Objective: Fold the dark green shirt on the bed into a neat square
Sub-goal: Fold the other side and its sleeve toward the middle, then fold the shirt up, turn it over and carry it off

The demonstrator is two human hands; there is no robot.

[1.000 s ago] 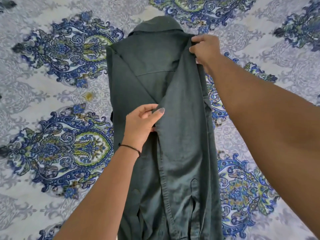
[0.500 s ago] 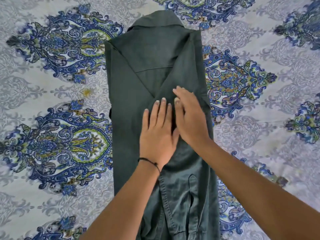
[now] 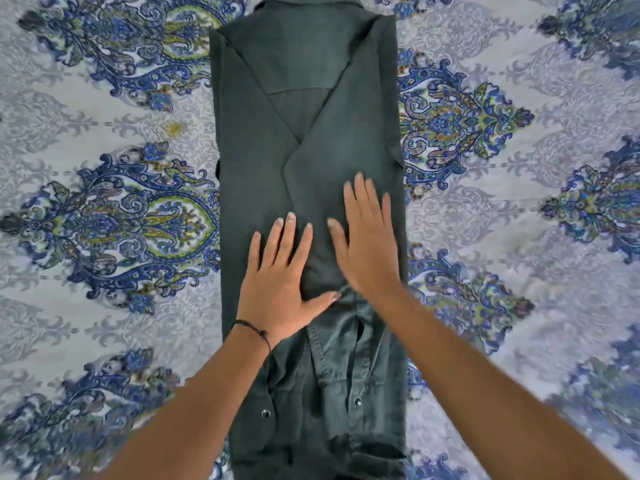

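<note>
**1. Bed**, covered by a pale grey bedspread (image 3: 104, 109) printed with blue, green and grey paisley medallions. It fills the whole view and carries every item below.

**2. Dark green woven shirt** (image 3: 311, 109). It lies lengthwise down the middle of the bed, with the collar (image 3: 308, 3) at the far end and the hem end running out of view at the near edge. A yoke seam shows, so the shirt is apparently back up. Both sides are turned inward, making one long narrow strip. The folded panels meet in a V below the collar, and the sleeves run down the centre.

**3. Right hand** (image 3: 367, 244). Released and grasping nothing, with fingers straight and palm flat on the right panel at mid-length.

**4. Left hand** (image 3: 280, 282). Also flat and grasping nothing, fingers spread, just beside the right hand.

**5. Thin black cord bracelet** (image 3: 251, 327), on the left wrist.

**6. Two small metal snap buttons** (image 3: 266, 414), on the rumpled cuffs at the near end.

**Step in hand (judged):** smoothing the strip before the cross folds.
- Stroke from the centre outward and toward the hem.
- Keep the long edges parallel.
- Flatten the bunched cuffs first, or they will bulge inside the finished square.

**Markings:** no brand, label or readable writing shows.
</note>
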